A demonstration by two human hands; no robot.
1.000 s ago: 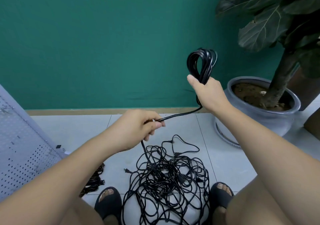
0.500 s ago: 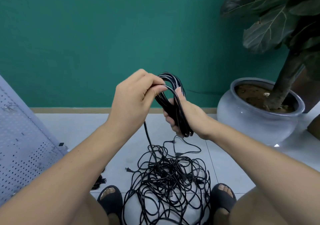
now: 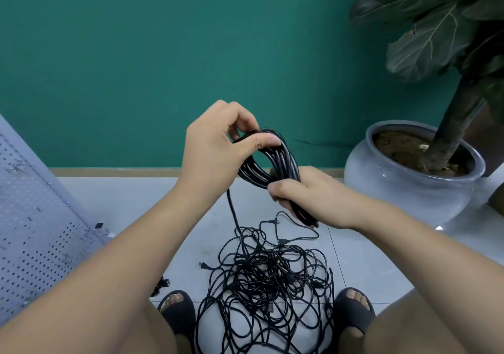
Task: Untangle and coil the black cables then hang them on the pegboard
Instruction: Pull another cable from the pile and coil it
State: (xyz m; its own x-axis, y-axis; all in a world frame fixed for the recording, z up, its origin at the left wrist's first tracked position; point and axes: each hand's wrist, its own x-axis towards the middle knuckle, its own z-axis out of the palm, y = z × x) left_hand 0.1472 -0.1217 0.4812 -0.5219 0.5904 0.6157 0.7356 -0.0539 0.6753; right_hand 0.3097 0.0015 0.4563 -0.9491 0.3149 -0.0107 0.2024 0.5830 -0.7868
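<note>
A coil of black cable point(image 3: 283, 160) hangs in the air between both hands, above the floor. My left hand point(image 3: 215, 146) pinches the top of the coil between thumb and fingers. My right hand point(image 3: 308, 195) grips the coil's lower part with its fingers curled round the strands. One strand runs from the coil down to a tangled pile of black cables point(image 3: 267, 288) on the floor between my feet. A grey pegboard point(image 3: 30, 231) leans at the left edge.
A large grey pot point(image 3: 409, 190) with a leafy plant stands at the right against the green wall. My feet in dark sandals point(image 3: 177, 310) flank the pile. A second dark bundle point(image 3: 161, 285) lies partly hidden by my left arm, near the pegboard.
The right hand lowered the coil from head height toward the centre. The left hand rose from the loose strand to the coil's top, laying a new loop onto it.
</note>
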